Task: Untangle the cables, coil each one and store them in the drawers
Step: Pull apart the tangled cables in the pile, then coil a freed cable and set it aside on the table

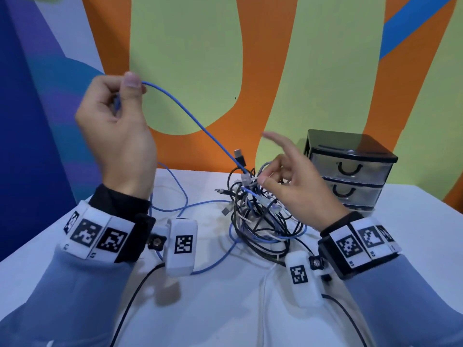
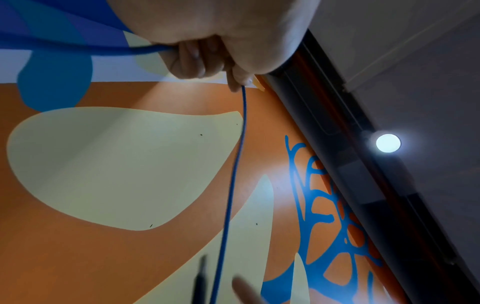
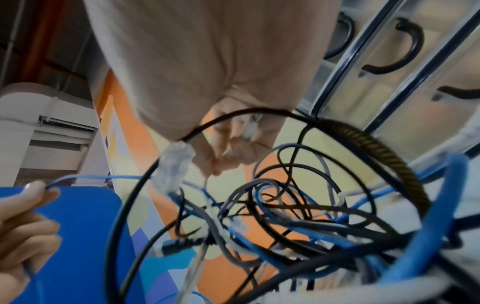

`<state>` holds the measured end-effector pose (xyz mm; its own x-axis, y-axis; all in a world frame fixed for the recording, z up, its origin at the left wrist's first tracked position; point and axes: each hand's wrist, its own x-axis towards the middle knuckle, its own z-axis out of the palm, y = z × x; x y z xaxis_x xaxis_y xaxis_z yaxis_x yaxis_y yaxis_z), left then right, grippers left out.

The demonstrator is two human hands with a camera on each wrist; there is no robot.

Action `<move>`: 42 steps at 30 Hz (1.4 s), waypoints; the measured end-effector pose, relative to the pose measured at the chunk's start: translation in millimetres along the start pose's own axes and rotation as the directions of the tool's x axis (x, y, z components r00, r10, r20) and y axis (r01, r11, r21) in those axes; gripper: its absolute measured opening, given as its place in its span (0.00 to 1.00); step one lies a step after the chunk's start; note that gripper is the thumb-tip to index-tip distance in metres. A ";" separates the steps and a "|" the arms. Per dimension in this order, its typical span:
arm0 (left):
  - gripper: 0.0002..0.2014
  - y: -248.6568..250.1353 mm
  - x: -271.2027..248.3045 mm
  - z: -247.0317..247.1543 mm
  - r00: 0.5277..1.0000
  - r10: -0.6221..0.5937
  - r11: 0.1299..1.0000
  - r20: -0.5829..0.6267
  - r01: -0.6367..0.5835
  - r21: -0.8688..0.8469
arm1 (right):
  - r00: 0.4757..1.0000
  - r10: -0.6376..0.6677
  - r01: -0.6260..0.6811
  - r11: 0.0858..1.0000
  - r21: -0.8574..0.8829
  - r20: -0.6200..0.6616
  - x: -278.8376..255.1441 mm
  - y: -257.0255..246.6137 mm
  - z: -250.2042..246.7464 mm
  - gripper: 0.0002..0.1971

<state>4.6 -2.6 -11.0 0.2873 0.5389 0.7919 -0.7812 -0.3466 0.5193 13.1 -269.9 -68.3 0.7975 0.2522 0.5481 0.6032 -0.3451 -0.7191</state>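
Fingers of the left hand (image 1: pixel 117 126) are curled round the blue cable (image 1: pixel 190 116), which is pinched under the thumb near its upper end and held high above the table (image 1: pixel 75 246), apparently so that its run into the knot can be traced. From that grip the cable is stretched down and to the right into the tangle of cables (image 1: pixel 260 221), where black, white and blue strands are looped through one another on the table.

At the top of the tangle the right hand (image 1: pixel 298 186) is placed, its thumb and middle fingers closed on a thin pale strand beside a clear plug (image 1: pixel 246 178), while the index finger is held out straight. Which cable that strand belongs to cannot be told through the blur. The grip there seems meant to steady the heap while the blue line is drawn out against it.

Slack blue loops are left lying on the table between the two wrists. Just behind the right hand the drawer unit (image 1: pixel 350 171) is stood with its drawers closed, near enough for storing. No cable is judged to be free or coiled yet; the untangling looks to be at an early stage.
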 end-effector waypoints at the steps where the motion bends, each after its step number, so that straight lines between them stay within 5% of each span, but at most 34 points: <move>1: 0.13 -3.4 3.3 -3.4 0.999 -0.019 1.000 -0.039 0.019 0.002 | 0.997 0.019 -0.022 0.999 -0.035 -0.078 1.0 1.5 -1.6 0.33; 3: 0.15 -10.7 8.1 -8.1 0.995 -0.051 0.999 -0.091 0.052 0.004 | 0.973 0.047 -0.073 0.991 -0.108 -0.228 3.4 3.6 -5.2 0.24; 5: 0.15 -15.9 9.6 -9.3 0.992 -0.056 0.998 -0.112 0.057 0.003 | 0.967 0.051 -0.111 0.965 -0.236 -0.249 4.6 6.8 -7.8 0.17; 8: 0.14 -15.0 10.0 -7.5 0.984 -0.039 0.999 -0.173 0.040 0.004 | 0.977 0.130 -0.183 0.918 -0.351 -0.169 2.9 7.6 -4.6 0.19; 13: 0.12 -22.4 18.7 -16.4 0.956 -0.041 0.999 -0.290 0.046 0.012 | 0.956 0.155 -0.272 0.787 -0.554 -0.249 1.2 5.3 -11.0 0.21; 18: 0.13 -24.8 21.4 -20.7 0.966 -0.210 0.975 -0.149 0.195 -0.108 | 0.953 0.000 -0.197 0.762 -0.617 -0.304 0.9 -1.0 -15.5 0.17; 22: 0.14 -13.7 12.7 -8.9 0.982 -0.177 0.972 -0.061 0.164 -0.170 | 0.961 -0.066 -0.019 0.954 -0.300 -0.269 0.6 -18.9 -9.5 0.14; 26: 0.15 -9.3 22.8 -19.7 0.971 -0.204 0.945 -0.127 0.162 -0.283 | 1.000 0.026 -0.025 1.000 0.019 -0.017 -4.3 -39.6 4.8 0.19; 29: 0.12 -4.5 18.5 -17.4 0.968 -0.219 0.948 0.122 0.240 -0.207 | 0.998 0.024 -0.031 0.991 0.130 0.057 -3.1 -46.5 19.1 0.28; 31: 0.10 4.3 7.9 -8.7 0.923 -0.179 0.962 0.341 0.237 -0.135 | 0.997 0.025 -0.040 0.977 0.208 0.073 0.5 -47.2 23.1 0.36; 33: 0.09 12.0 -2.1 -1.2 0.871 -0.115 0.974 0.477 0.194 -0.118 | 0.993 0.041 -0.067 0.965 0.253 0.106 2.5 -48.1 26.0 0.34; 36: 0.10 16.0 -11.7 5.1 0.831 -0.043 0.985 0.555 0.129 -0.117 | 0.990 0.024 -0.070 0.940 0.333 0.139 1.9 -46.5 31.4 0.11; 39: 0.08 13.5 -15.6 6.0 0.801 0.001 0.995 0.598 0.060 -0.082 | 0.983 0.041 -0.146 0.765 0.627 0.179 -0.3 -49.3 25.3 0.14; 42: 0.07 8.6 -11.6 2.1 0.815 -0.023 0.999 0.579 0.047 -0.026 | 0.970 0.090 -0.228 0.652 0.723 0.225 0.4 -57.1 11.4 0.15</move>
<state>-4.3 -13.4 -15.0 0.5731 0.0024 0.8195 -0.7811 -0.3009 0.5471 -20.9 -239.8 -31.9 0.8295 0.4176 0.3710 0.2170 0.3712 -0.9029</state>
